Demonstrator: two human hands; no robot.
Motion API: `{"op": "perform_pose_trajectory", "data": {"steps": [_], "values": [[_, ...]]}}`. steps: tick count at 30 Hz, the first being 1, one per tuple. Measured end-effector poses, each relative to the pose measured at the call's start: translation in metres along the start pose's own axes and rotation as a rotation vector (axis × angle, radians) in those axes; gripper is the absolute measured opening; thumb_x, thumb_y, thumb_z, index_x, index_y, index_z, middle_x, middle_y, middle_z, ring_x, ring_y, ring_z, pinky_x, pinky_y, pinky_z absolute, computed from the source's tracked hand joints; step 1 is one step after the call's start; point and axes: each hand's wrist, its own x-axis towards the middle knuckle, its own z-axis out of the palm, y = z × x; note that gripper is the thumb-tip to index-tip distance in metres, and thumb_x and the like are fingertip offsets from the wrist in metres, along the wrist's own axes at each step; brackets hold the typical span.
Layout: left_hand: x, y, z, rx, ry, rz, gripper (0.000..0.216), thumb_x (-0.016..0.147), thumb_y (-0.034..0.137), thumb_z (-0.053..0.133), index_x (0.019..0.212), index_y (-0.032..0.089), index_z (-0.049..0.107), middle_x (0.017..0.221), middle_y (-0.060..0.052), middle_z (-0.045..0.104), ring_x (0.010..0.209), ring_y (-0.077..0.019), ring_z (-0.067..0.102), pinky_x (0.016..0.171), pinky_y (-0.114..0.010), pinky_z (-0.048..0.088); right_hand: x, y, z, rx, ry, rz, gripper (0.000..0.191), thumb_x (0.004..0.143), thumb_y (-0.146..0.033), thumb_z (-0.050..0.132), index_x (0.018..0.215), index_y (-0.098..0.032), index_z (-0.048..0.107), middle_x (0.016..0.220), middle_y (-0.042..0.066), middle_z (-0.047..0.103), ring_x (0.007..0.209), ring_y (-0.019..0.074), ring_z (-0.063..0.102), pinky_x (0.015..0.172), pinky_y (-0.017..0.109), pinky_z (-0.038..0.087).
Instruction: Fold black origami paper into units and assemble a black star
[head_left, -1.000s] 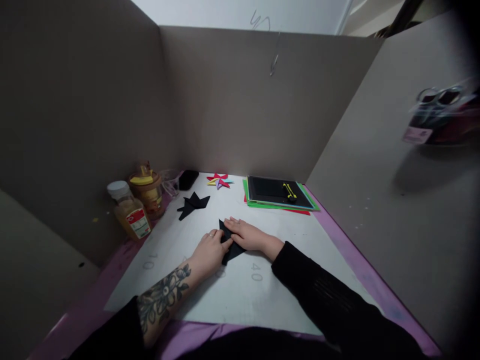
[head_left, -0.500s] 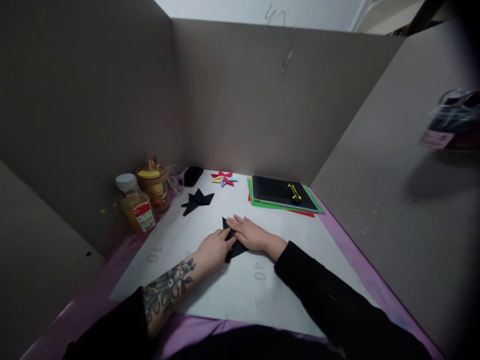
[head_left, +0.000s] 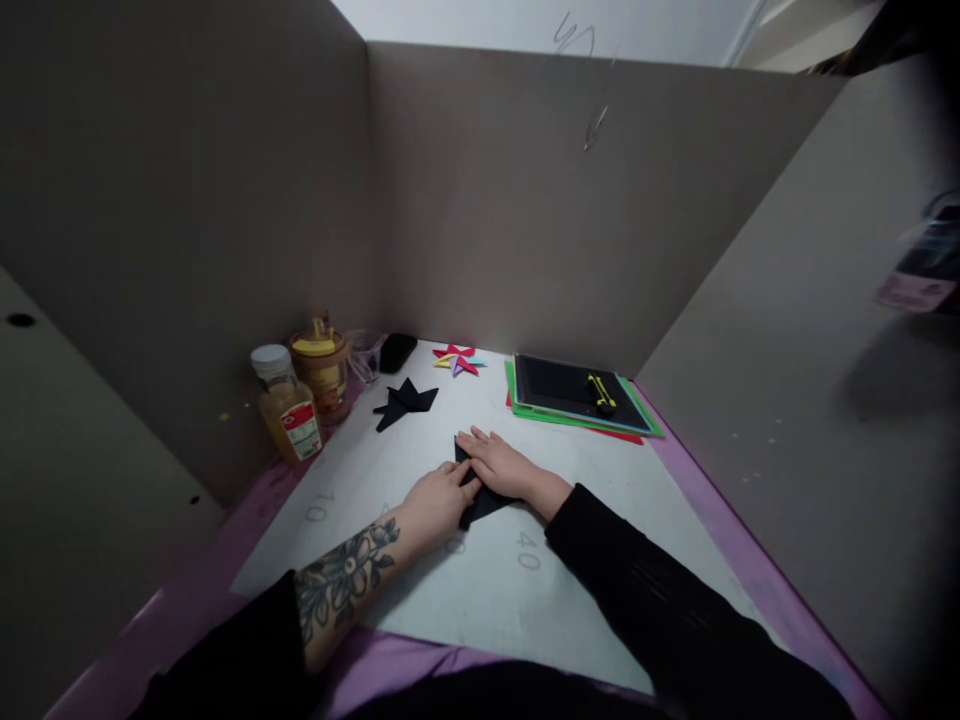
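A folded black paper piece [head_left: 480, 505] lies on the white cutting mat [head_left: 487, 590], mostly covered by both hands. My right hand [head_left: 501, 466] rests flat on its upper part, fingers stretched out toward the left. My left hand [head_left: 439, 500] presses down on its left side with fingers curled onto the paper's edge. Farther back on the mat lies another folded black paper shape [head_left: 405, 402], untouched.
A colourful folded paper star [head_left: 457, 360] sits near the back wall. A stack of coloured sheets [head_left: 581, 400] with a yellow-black cutter [head_left: 600, 392] lies back right. Two bottles [head_left: 289, 410] and a black case [head_left: 395, 350] stand back left. Cardboard walls enclose three sides.
The view has shifted slightly, so everything sits a little more to the right. Both hands stay pressed on the black paper, with only small finger movement.
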Motion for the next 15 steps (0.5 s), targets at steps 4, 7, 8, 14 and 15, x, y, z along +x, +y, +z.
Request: {"op": "perform_pose_trajectory", "data": {"steps": [4, 7, 8, 14, 15], "values": [[0.0007, 0.0012, -0.0024, -0.002, -0.014, -0.008, 0.042, 0.086, 0.020, 0.045, 0.128, 0.020, 0.049, 0.125, -0.013, 0.051, 0.097, -0.0257, 0.052, 0.081, -0.038, 0.046, 0.0031, 0.0030, -0.0001, 0.014, 0.005, 0.026, 0.053, 0.088, -0.017, 0.034, 0.140, -0.015, 0.037, 0.147, 0.011, 0.035, 0.138, 0.0274, 0.024, 0.109, 0.052, 0.025], [0.0010, 0.0015, -0.0039, 0.000, -0.018, -0.008, 0.040, 0.087, 0.022, 0.044, 0.126, 0.019, 0.050, 0.123, -0.013, 0.052, 0.097, -0.0261, 0.052, 0.081, -0.037, 0.047, 0.0053, 0.0022, -0.0025, -0.024, 0.002, 0.015, 0.053, 0.087, -0.017, 0.035, 0.140, -0.015, 0.038, 0.147, 0.011, 0.035, 0.138, 0.0286, 0.025, 0.107, 0.054, 0.026], [0.0010, 0.0014, -0.0040, 0.004, -0.017, -0.006, 0.040, 0.087, 0.022, 0.045, 0.127, 0.019, 0.050, 0.123, -0.013, 0.052, 0.097, -0.0261, 0.052, 0.081, -0.037, 0.047, 0.0057, 0.0016, -0.0030, -0.037, 0.001, 0.010, 0.053, 0.087, -0.017, 0.035, 0.140, -0.016, 0.038, 0.147, 0.010, 0.035, 0.137, 0.0287, 0.026, 0.107, 0.055, 0.027], [0.0003, 0.0007, -0.0055, 0.024, -0.018, 0.009, 0.041, 0.086, 0.023, 0.047, 0.127, 0.019, 0.050, 0.122, -0.013, 0.052, 0.097, -0.0267, 0.052, 0.081, -0.038, 0.048, 0.0075, -0.0017, -0.0040, -0.099, -0.012, 0.006, 0.051, 0.087, -0.019, 0.036, 0.138, -0.017, 0.040, 0.145, 0.011, 0.039, 0.136, 0.0299, 0.029, 0.104, 0.056, 0.030], [0.0002, 0.0010, -0.0063, 0.024, -0.019, 0.006, 0.041, 0.086, 0.023, 0.047, 0.127, 0.019, 0.050, 0.122, -0.013, 0.052, 0.097, -0.0269, 0.052, 0.080, -0.038, 0.048, 0.0082, -0.0021, -0.0046, -0.104, -0.016, 0.007, 0.051, 0.087, -0.020, 0.036, 0.138, -0.017, 0.041, 0.145, 0.011, 0.039, 0.136, 0.0302, 0.029, 0.103, 0.056, 0.031]]}}
